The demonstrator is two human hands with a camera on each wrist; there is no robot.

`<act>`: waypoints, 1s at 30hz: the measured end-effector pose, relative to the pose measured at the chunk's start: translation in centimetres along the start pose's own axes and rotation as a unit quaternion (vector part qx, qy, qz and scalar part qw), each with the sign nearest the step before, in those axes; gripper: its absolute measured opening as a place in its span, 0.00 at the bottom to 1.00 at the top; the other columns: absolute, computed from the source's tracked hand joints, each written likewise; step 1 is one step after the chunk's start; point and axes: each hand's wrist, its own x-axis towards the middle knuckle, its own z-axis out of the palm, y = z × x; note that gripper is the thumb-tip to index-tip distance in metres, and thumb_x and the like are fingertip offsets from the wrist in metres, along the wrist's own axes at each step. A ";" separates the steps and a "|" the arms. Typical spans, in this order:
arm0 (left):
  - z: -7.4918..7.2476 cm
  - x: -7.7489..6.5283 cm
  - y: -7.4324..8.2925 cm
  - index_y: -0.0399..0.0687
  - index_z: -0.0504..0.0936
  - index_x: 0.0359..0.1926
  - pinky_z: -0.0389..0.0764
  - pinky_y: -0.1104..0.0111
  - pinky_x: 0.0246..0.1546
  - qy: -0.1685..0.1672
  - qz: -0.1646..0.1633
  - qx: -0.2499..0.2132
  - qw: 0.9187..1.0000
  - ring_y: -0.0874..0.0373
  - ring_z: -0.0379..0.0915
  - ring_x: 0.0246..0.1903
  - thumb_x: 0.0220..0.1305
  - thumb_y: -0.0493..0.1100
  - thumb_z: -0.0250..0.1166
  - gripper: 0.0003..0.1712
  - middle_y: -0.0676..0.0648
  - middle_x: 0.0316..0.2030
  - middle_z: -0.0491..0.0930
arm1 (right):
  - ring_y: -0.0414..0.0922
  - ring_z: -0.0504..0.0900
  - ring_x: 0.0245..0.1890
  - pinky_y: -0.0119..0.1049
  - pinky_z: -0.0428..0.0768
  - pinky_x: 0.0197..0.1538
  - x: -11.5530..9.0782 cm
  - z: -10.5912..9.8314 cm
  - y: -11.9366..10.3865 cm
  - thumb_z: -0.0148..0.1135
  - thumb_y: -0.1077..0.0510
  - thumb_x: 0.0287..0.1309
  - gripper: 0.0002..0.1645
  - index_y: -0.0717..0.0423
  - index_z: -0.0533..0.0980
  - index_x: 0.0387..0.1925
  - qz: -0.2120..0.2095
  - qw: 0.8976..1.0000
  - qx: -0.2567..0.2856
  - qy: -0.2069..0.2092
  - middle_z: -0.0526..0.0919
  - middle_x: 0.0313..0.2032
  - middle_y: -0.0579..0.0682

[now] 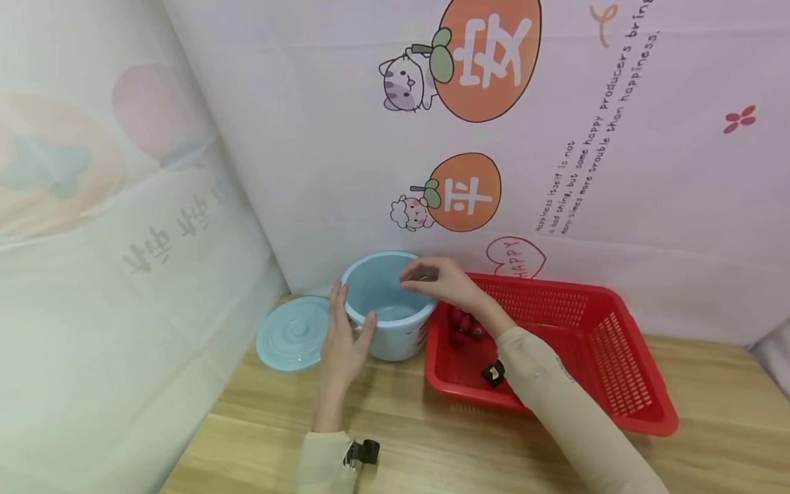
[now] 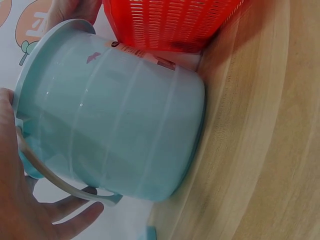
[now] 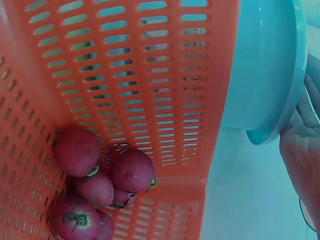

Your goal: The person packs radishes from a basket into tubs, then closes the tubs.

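A light-blue plastic bucket [image 1: 392, 339] stands upright on the table; its inside [image 1: 382, 295] shows bare blue wall and bottom. My left hand [image 1: 342, 346] is at the bucket's near left side, with fingers and thumb spread and straight along the rim. Seen from the left wrist, those fingers [image 2: 80, 220] reach past the bucket's handle [image 2: 55, 180]. Over the right rim arches my right hand [image 1: 447, 281], fingertips inside the mouth, loosely curved and apart, with nothing visible between them. Several small cherry tomatoes [image 3: 132, 170] lie in one corner of a red basket [image 1: 555, 412].
The red slotted basket sits close against the bucket's right side, under my right forearm. A round light-blue lid [image 1: 299, 333] lies to the bucket's left. Printed white cloth [image 1: 321, 137] hangs behind and at the left. The wooden tabletop [image 1: 426, 446] extends in front.
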 end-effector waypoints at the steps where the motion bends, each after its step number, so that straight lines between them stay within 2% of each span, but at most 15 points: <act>1: 0.0 0.0 0.0 0.54 0.48 0.85 0.74 0.32 0.59 0.002 0.002 -0.002 1.000 0.42 0.56 0.78 0.76 0.67 0.56 0.49 0.57 0.85 0.41 | 0.45 0.87 0.51 0.42 0.85 0.57 0.0 0.0 -0.1 0.76 0.52 0.64 0.17 0.53 0.87 0.52 0.002 1.000 0.002 0.000 0.89 0.46 0.45; 8: -0.1 0.0 0.1 0.55 0.47 0.86 0.73 0.31 0.59 0.004 0.006 -0.008 1.000 0.42 0.57 0.78 0.77 0.67 0.56 0.49 0.57 0.85 0.41 | 0.47 0.87 0.50 0.43 0.84 0.58 0.0 0.1 -0.1 0.75 0.55 0.65 0.17 0.56 0.86 0.52 -0.003 1.000 0.005 -0.003 0.89 0.46 0.49; 17: 0.0 0.4 0.2 0.53 0.47 0.86 0.72 0.31 0.62 0.005 0.017 -0.007 1.000 0.43 0.54 0.79 0.77 0.67 0.55 0.49 0.56 0.85 0.41 | 0.46 0.87 0.50 0.41 0.85 0.56 0.1 -0.1 -0.2 0.76 0.54 0.64 0.17 0.56 0.86 0.51 -0.004 1.000 0.000 0.002 0.89 0.45 0.46; 23: 0.1 0.5 0.2 0.53 0.47 0.86 0.72 0.31 0.61 0.004 0.014 -0.003 1.000 0.43 0.55 0.79 0.77 0.68 0.54 0.49 0.57 0.85 0.40 | 0.47 0.88 0.50 0.42 0.85 0.57 0.2 -0.2 0.0 0.75 0.55 0.65 0.18 0.60 0.85 0.52 -0.011 1.000 0.009 0.000 0.89 0.46 0.48; 30: 0.2 0.3 0.0 0.53 0.47 0.86 0.73 0.31 0.60 0.006 0.011 -0.005 1.000 0.42 0.55 0.78 0.77 0.67 0.55 0.49 0.58 0.85 0.40 | 0.47 0.88 0.50 0.42 0.85 0.57 0.2 0.1 0.1 0.75 0.56 0.65 0.17 0.58 0.86 0.52 -0.017 1.000 0.014 0.000 0.89 0.46 0.49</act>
